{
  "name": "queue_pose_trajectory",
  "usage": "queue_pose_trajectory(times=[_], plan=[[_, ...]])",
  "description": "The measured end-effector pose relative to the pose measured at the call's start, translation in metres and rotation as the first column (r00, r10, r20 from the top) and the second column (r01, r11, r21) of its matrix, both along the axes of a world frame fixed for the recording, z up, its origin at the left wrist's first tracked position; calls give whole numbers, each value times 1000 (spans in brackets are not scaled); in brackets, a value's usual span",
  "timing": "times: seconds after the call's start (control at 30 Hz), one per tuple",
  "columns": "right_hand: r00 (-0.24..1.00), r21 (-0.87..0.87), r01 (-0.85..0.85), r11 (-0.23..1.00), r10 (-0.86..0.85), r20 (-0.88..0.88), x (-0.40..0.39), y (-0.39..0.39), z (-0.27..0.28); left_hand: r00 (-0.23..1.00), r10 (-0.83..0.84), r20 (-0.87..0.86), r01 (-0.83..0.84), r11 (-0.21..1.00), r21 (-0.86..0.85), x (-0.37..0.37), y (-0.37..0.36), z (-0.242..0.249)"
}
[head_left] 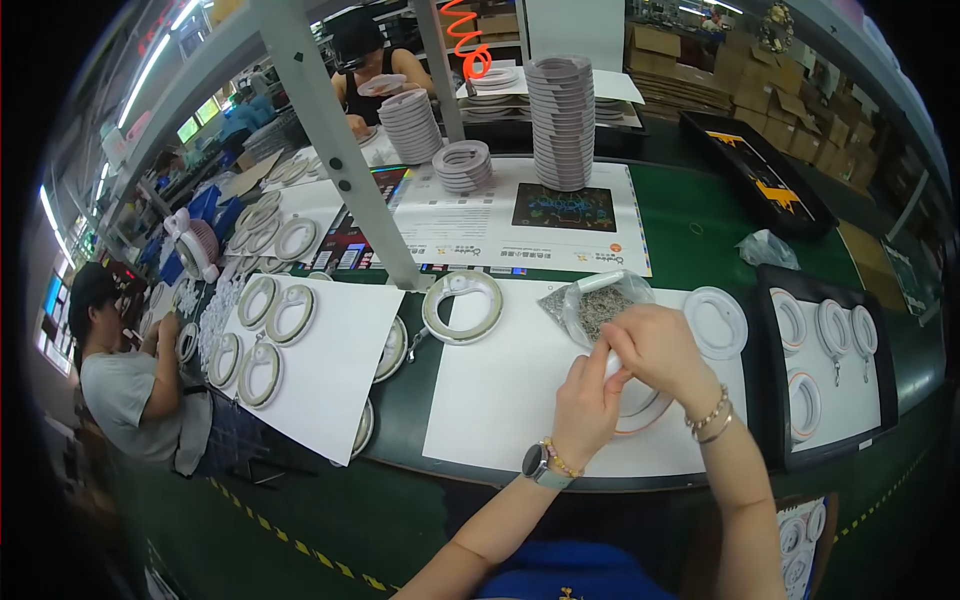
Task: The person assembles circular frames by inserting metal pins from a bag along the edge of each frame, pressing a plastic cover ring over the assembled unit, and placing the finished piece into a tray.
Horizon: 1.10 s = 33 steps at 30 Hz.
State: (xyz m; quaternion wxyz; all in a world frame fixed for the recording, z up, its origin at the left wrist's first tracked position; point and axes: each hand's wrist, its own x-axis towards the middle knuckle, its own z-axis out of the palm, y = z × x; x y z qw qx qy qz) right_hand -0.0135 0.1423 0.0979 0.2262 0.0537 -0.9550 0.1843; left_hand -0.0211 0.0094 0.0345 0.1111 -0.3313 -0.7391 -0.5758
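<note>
In the head view, a white ring with an orange edge (648, 412) is partly hidden below my hands, over the white sheet. My left hand (586, 402) is closed at the ring's near-left side, pinching its white upper part. Bent over the same spot, my right hand (660, 350) has its fingers pressed together against the left fingertips. Whatever is between the right fingers is hidden. Just behind the hands lies a clear plastic bag (603, 303) full of small metallic pieces. A plain white ring (716, 322) lies flat to the right of my right hand.
A black tray (784, 452) with several rings stands at the right. To the left, a white board (325, 350) carries several rings, and one ring (462, 307) lies near a metal post (345, 160). Tall ring stacks (560, 125) stand behind. Two people work across and at left.
</note>
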Motion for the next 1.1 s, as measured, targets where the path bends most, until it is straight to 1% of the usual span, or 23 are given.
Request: queue_pose_trajectory(times=[0.13, 0.2, 0.27, 0.3, 0.37, 0.4, 0.43, 0.47, 0.53, 0.57, 0.6, 0.63, 0.67, 0.7, 0.73, 0.8, 0.87, 0.9, 0.93, 0.97, 1.0, 1.07, 1.1], plan=[[994, 0, -72, 997, 72, -78, -11, 3, -3, 996, 23, -82, -24, 1000, -10, -9, -4, 2], [995, -36, -62, 997, 59, -83, -7, 0, -11, 998, 33, -57, -36, 998, -53, 0, -11, -4], [999, -9, -49, 999, 49, -6, -7, 4, -13, 999, 27, -24, -29, 997, -74, -1, -8, -1], [999, 6, -42, 999, 42, 32, -5, 5, -13, 997, 29, -69, -32, 999, -32, -6, -5, -4], [961, 81, 21, 996, 2, -276, -3, -3, -5, 986, 45, -160, -36, 998, 60, -17, 1, -15], [906, 120, 58, 991, -2, -422, 0, -5, 2, 995, -35, 96, 25, 995, 100, -17, -1, -11], [917, 106, 50, 993, -4, -398, 10, -6, 3, 931, -126, 343, 77, 985, 152, -18, -6, -4], [946, 118, 3, 993, 36, -323, 20, -11, 1, 798, -221, 560, 123, 970, 208, -22, -11, 0], [985, 117, -55, 992, 73, -157, 44, -21, -5, 848, -281, 449, 133, 934, 332, -40, -6, -20], [997, 196, -19, 980, 33, -68, 52, -26, -5, 857, -328, 397, 164, 905, 393, -45, 1, -27], [999, 268, 19, 963, -28, 27, 58, -30, -6, 594, -567, 571, 176, 784, 596, -38, 1, -10], [997, 284, 61, 957, -71, 24, 64, -31, -7, 535, -590, 604, 135, 766, 628, -28, 9, 5], [994, 301, 100, 948, -110, 17, 67, -28, -10, 507, -614, 605, 250, 777, 578, -28, 7, 5], [991, 321, 127, 939, -136, 4, 74, -21, -10, 482, -601, 638, 292, 796, 530, -24, 9, 12], [983, 282, 173, 944, -183, 13, 86, -14, -9, 470, -581, 665, 325, 814, 482, -22, 7, 18], [974, 199, 214, 956, -225, 33, 104, 1, -3, 495, -604, 624, 539, 777, 324, -42, -12, 16], [939, 96, 340, 936, -343, 14, 132, 26, 5, 828, -343, 444, 439, 888, -133, -77, -33, 11], [896, 101, 435, 895, -441, 56, 148, 43, 8, 949, -241, 202, 302, 878, -371, -97, -50, 5], [842, 109, 521, 846, -531, 96, 164, 61, 11, 983, -166, -77, 96, 828, -552, -117, -70, -3], [792, 44, 599, 800, -600, 115, 181, 81, 12, 962, -145, -230, -61, 710, -702, -140, -97, -17], [694, 79, 707, 703, -711, 113, 198, 99, 13, 914, -156, -375, -232, 558, -797, -154, -119, -30], [522, -5, 846, 533, -827, 210, 231, 148, 6, 949, -108, -296, -239, 366, -899, -153, -133, -25], [478, 115, 864, 490, -870, 118, 250, 177, -6, 962, -80, -263, -234, 264, -936, -154, -138, -23]])
